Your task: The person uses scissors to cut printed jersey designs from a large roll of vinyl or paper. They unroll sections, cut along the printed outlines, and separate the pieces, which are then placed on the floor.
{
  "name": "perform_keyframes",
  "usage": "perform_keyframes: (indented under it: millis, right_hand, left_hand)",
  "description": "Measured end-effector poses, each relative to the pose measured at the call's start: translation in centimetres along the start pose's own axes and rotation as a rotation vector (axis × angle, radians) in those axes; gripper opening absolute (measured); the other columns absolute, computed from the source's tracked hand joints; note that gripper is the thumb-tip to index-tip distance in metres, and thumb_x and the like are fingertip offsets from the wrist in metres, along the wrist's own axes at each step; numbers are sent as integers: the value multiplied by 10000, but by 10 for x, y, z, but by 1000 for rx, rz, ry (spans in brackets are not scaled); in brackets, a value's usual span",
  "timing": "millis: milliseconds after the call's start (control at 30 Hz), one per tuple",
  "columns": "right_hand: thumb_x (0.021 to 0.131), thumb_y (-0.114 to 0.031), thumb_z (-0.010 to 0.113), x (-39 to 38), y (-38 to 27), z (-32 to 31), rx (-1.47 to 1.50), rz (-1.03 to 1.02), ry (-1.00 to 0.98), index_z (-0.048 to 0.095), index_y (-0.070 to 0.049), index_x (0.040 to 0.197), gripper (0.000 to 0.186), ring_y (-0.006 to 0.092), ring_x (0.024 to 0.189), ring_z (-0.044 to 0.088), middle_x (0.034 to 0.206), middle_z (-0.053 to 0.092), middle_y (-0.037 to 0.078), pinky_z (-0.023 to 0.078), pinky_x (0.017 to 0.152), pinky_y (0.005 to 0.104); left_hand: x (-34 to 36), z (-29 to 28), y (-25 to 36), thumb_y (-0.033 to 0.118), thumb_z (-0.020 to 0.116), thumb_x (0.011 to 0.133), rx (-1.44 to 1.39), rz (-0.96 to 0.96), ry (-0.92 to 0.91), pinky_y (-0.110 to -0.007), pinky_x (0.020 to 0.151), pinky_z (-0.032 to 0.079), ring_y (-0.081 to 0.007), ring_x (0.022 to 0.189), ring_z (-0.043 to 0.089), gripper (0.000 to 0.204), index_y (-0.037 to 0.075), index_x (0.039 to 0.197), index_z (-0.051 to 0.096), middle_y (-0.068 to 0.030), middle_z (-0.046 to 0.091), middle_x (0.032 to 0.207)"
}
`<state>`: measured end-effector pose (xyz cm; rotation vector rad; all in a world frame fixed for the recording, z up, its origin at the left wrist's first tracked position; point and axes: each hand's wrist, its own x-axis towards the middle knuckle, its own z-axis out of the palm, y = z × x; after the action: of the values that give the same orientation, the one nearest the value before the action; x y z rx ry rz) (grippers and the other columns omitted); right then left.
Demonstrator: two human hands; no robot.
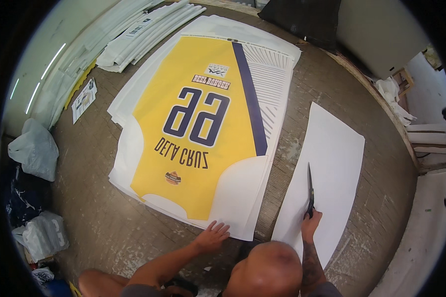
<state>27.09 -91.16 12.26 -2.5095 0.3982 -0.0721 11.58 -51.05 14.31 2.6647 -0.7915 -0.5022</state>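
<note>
Neither my left hand nor my right hand is visible. Below me a person [262,270] leans over printed sheets. That person's left hand [213,235] rests, fingers spread, on the lower edge of a stack of white sheets [238,213], topped by a yellow jersey print [178,64] with dark lettering, a navy stripe and white striped side panel. The person's right hand [312,220] grips black-handled scissors [309,185], which point away over a separate long white sheet [334,163] at the right.
The sheets lie on a scuffed grey-brown surface [84,178]. Rolled or folded white paper [143,32] is at upper left, beside a small printed card [84,100]. Plastic bags [33,148] line the left edge. A black object [297,17] stands at the back; a wooden edge [396,123] runs along the right.
</note>
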Motion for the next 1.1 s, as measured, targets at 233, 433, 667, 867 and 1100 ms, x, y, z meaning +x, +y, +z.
perform_keyframes:
  millis: [233, 433, 667, 867, 1100]
  right_hand:
    - [800, -6, 691, -26, -14, -27, -207, -264, 55, 531, 24, 1221, 450, 289, 922, 564, 1021, 524, 155, 485, 814, 380]
    - [853, -91, 732, -80, -43, 20, 488, 90, -481, 567, -55, 1214, 398, 141, 762, 607, 909, 632, 62, 512, 685, 299]
    - [917, -218, 700, -105, -106, 57, 440, -165, -1031, 561, -76, 1288, 421, 179, 990, 635, 1064, 657, 94, 516, 864, 341]
    - [982, -516, 501, -85, -146, 70, 1128, 304, -1281, 428, -72, 1411, 621, 298, 1290, 490, 1378, 508, 157, 394, 1057, 485]
    - [988, -628, 366, -82, -125, 82, 1585, 796, -1293, 285, -88, 1503, 751, 389, 1394, 359, 1543, 330, 209, 291, 1123, 567]
  left_hand:
    - [39, -27, -12, 130, 593, 842, 147, -167, 25, -526, 1125, 309, -321, 1348, 424, 567, 95, 1397, 481, -130, 483, 1432]
    - [89, -128, -23, 1, 583, 783, -353, -420, 420, -443, 866, 520, -371, 1027, 639, 709, 164, 1460, 452, -180, 665, 1128]
    - [107, -315, -90, 228, 650, 953, -841, -852, 1521, -362, 757, 506, -252, 814, 622, 380, -49, 1207, 596, -151, 657, 898]
    - [-32, -287, -204, 263, 442, 1036, -1756, -687, 1658, -488, 969, 523, -345, 1186, 583, 444, -66, 1334, 455, -241, 557, 1293]
    - [-119, -110, -268, 94, 546, 987, -1919, -1296, 1651, -501, 1022, 464, -329, 1173, 579, 351, -9, 1321, 509, -167, 568, 1326]
